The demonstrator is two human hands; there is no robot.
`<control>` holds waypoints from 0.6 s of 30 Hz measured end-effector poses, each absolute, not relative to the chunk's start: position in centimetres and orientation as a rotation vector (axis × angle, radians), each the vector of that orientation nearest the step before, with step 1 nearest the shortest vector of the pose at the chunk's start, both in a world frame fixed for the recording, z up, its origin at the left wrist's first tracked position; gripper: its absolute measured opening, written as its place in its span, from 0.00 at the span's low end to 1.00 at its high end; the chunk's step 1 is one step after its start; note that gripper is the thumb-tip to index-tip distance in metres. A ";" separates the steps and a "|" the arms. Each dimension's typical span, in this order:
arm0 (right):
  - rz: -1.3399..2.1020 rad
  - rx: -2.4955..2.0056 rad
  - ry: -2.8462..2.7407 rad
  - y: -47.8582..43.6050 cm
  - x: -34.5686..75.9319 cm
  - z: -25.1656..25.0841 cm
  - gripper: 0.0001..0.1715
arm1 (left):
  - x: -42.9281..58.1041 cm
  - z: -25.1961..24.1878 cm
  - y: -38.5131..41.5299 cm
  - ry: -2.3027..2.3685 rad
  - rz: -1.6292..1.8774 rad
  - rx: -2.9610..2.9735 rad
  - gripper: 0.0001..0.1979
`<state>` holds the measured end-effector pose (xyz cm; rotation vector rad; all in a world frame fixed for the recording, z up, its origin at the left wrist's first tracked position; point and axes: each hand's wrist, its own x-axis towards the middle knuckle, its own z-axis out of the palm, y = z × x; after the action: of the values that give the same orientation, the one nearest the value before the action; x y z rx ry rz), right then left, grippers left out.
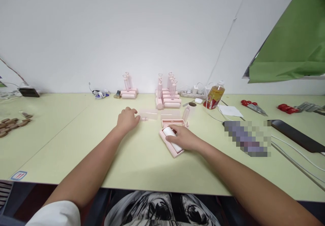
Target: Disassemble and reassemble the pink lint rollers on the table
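Note:
My right hand (184, 137) is closed around a white roller (173, 139) that lies in a pink case (175, 153) on the table, tilted toward the lower right. My left hand (127, 119) rests on the table with curved fingers, thumb and fingertips apart, nothing seen between them. Just right of its fingertips are a small clear pink piece (144, 119) and a clear sheet-like cover (149, 114). Behind the case sits an open pink tray (173, 121). A clear pink tube (186, 113) stands near it.
Pink cases with upright tubes stand at the back, one group (129, 94) left and another (172, 100) centre. A drink bottle (214, 95), red-handled tools (254, 107), a blurred phone-like object (245, 139) and cables lie right. Brown pieces (11, 126) lie far left.

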<state>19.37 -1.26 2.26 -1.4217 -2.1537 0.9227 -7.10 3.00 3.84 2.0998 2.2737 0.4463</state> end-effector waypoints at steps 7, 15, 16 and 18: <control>0.822 -1.450 -2.181 -1.2 19.6 2.1 0.18 | -6.9 2.5 3.1 2.241 0.189 2.176 0.23; 0.672 -1.442 -2.040 -1.1 19.6 2.5 0.17 | -6.8 2.4 3.2 2.164 0.223 2.225 0.14; 0.675 -1.428 -2.022 -1.1 19.6 2.5 0.17 | -6.8 2.5 3.2 2.159 0.224 2.230 0.13; 0.673 -1.412 -1.982 -1.0 19.6 2.5 0.17 | -6.5 2.6 3.0 2.144 0.223 2.249 0.12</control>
<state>19.60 -0.99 2.50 -1.4116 -1.9818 0.6732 -6.54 3.01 2.65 2.2486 2.1442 0.2227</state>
